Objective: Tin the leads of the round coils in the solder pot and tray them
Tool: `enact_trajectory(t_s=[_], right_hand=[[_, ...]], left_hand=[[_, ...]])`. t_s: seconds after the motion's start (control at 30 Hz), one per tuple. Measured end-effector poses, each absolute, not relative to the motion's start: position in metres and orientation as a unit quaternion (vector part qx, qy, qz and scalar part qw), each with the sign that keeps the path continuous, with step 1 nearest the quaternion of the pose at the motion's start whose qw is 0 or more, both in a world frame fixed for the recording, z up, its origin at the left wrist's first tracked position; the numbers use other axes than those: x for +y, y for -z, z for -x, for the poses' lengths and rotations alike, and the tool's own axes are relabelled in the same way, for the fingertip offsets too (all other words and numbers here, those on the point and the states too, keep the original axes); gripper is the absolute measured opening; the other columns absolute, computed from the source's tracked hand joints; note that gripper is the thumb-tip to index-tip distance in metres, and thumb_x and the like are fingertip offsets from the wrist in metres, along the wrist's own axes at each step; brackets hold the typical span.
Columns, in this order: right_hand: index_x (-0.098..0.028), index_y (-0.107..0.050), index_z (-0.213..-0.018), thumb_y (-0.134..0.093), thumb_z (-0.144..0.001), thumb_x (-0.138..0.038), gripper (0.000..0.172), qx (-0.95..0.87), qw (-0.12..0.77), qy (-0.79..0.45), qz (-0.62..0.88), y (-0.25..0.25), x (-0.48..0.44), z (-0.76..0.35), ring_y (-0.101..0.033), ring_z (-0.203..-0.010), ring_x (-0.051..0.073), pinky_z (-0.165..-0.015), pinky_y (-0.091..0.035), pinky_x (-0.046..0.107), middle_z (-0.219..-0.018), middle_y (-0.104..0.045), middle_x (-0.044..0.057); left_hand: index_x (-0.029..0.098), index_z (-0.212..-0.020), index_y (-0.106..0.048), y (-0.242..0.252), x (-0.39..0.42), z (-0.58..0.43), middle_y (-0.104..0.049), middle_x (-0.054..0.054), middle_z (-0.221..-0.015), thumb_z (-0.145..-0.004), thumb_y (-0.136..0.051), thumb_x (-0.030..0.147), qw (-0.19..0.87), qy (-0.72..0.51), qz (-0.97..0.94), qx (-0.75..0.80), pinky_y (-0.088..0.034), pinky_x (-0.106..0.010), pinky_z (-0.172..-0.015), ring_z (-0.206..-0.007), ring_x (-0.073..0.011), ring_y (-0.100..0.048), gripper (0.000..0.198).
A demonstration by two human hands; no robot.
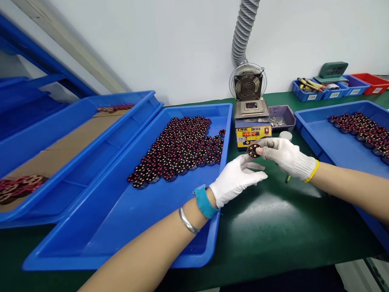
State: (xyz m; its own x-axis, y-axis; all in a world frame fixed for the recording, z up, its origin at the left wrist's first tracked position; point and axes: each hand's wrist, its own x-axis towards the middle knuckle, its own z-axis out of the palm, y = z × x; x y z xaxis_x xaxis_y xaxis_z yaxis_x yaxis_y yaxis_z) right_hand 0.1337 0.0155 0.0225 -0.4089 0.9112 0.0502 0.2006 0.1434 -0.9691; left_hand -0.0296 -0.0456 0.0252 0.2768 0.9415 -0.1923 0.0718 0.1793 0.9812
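My right hand (pixel 285 156), in a white glove with a yellow cuff, pinches a small black round part (pixel 253 150) with copper-coloured segments between bare thumb tip and fingers. Just below it, my left hand (pixel 237 178), also white-gloved, has its thumb and fingers apart; its fingertips come close to the part's lower edge, and I cannot tell whether they touch. Behind both hands stands a blue and yellow heated solder pot (pixel 253 132) with red digits lit. To the left, many similar round parts (pixel 182 150) with red and copper-coloured segments lie in a blue tray (pixel 146 219).
A fan (pixel 248 87) under a grey duct hose (pixel 244 28) stands behind the pot. Beside it sits a grey bin (pixel 284 111) of metal bits. Another blue tray (pixel 316 125) of round parts is at right. Small bins (pixel 311 96) and a clock (pixel 333 69) line the wall.
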Motion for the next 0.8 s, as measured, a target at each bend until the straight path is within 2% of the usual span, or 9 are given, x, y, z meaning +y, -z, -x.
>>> enact_trajectory(t_s=[0.1, 0.23, 0.33, 0.4, 0.47, 0.57, 0.63, 0.8], right_hand=[[-0.017, -0.069, -0.085, -0.066, -0.077, -0.041, 0.025, -0.675, 0.344, -0.505, 0.413, -0.018, 0.015, -0.132, -0.061, -0.077, 0.017, -0.066, -0.048, 0.025, -0.085, -0.068, 0.004], [-0.017, -0.067, -0.08, -0.065, -0.078, -0.044, 0.027, -0.676, 0.347, -0.489, 0.429, -0.018, 0.017, -0.134, -0.06, -0.073, 0.016, -0.062, -0.046, 0.025, -0.078, -0.066, 0.003], [-0.017, -0.067, -0.081, -0.065, -0.078, -0.046, 0.03, -0.674, 0.347, -0.475, 0.446, -0.021, 0.015, -0.135, -0.059, -0.07, 0.015, -0.061, -0.046, 0.024, -0.076, -0.066, 0.003], [-0.016, -0.068, -0.086, -0.065, -0.079, -0.044, 0.029, -0.673, 0.355, -0.482, 0.436, -0.023, 0.013, -0.134, -0.06, -0.072, 0.016, -0.064, -0.048, 0.025, -0.081, -0.067, 0.004], [-0.015, -0.067, -0.091, -0.065, -0.079, -0.038, 0.026, -0.679, 0.379, -0.481, 0.406, -0.023, 0.009, -0.132, -0.062, -0.079, 0.017, -0.069, -0.05, 0.027, -0.089, -0.067, 0.006], [-0.015, -0.068, -0.089, -0.066, -0.079, -0.031, 0.019, -0.711, 0.419, -0.426, 0.371, -0.024, 0.003, -0.131, -0.061, -0.093, 0.019, -0.082, -0.05, 0.03, -0.101, -0.065, 0.006], [-0.016, -0.068, -0.088, -0.067, -0.078, -0.028, 0.015, -0.736, 0.43, -0.375, 0.364, -0.026, 0.001, -0.131, -0.059, -0.098, 0.019, -0.089, -0.047, 0.031, -0.105, -0.064, 0.006], [-0.018, -0.068, -0.083, -0.068, -0.075, -0.023, 0.009, -0.741, 0.454, -0.32, 0.377, -0.035, -0.001, -0.131, -0.06, -0.096, 0.019, -0.088, -0.048, 0.031, -0.099, -0.065, 0.004]], left_hand=[[0.013, -0.107, -0.057, -0.026, -0.047, 0.029, -0.067, -0.009, -0.097, -0.067, -0.077, 0.023, 0.616, -0.374, -0.513, 0.467, -0.054, -0.029, -0.066, -0.076, -0.0143, -0.064, 0.045], [0.011, -0.103, -0.06, -0.035, -0.051, 0.032, -0.07, -0.007, -0.082, -0.069, -0.076, 0.026, 0.625, -0.358, -0.504, 0.476, -0.053, -0.03, -0.068, -0.069, -0.0143, -0.065, 0.041], [0.012, -0.079, -0.062, -0.043, -0.054, 0.034, -0.066, -0.004, -0.064, -0.068, -0.077, 0.034, 0.585, -0.342, -0.538, 0.502, -0.05, -0.026, -0.056, -0.055, -0.0122, -0.061, 0.028], [0.014, -0.064, -0.054, -0.044, -0.055, 0.034, -0.06, 0.0, -0.054, -0.064, -0.078, 0.04, 0.51, -0.366, -0.555, 0.546, -0.043, -0.022, -0.045, -0.045, -0.0089, -0.053, 0.036], [0.015, -0.065, -0.051, -0.042, -0.055, 0.031, -0.058, 0.002, -0.054, -0.062, -0.079, 0.046, 0.465, -0.393, -0.545, 0.577, -0.036, -0.02, -0.039, -0.042, -0.0077, -0.05, 0.041], [0.015, -0.077, -0.056, -0.036, -0.055, 0.026, -0.065, -0.002, -0.067, -0.072, -0.069, 0.05, 0.524, -0.382, -0.53, 0.547, -0.036, -0.02, -0.036, -0.045, -0.0101, -0.055, 0.038], [0.014, -0.078, -0.057, -0.035, -0.058, 0.024, -0.065, -0.004, -0.066, -0.078, -0.063, 0.046, 0.544, -0.397, -0.521, 0.524, -0.037, -0.02, -0.036, -0.044, -0.0109, -0.057, 0.032], [0.014, -0.072, -0.06, -0.043, -0.065, 0.032, -0.06, 0.0, -0.053, -0.078, -0.063, 0.042, 0.416, -0.533, -0.496, 0.544, -0.039, -0.021, -0.038, -0.039, -0.0093, -0.051, 0.028]])
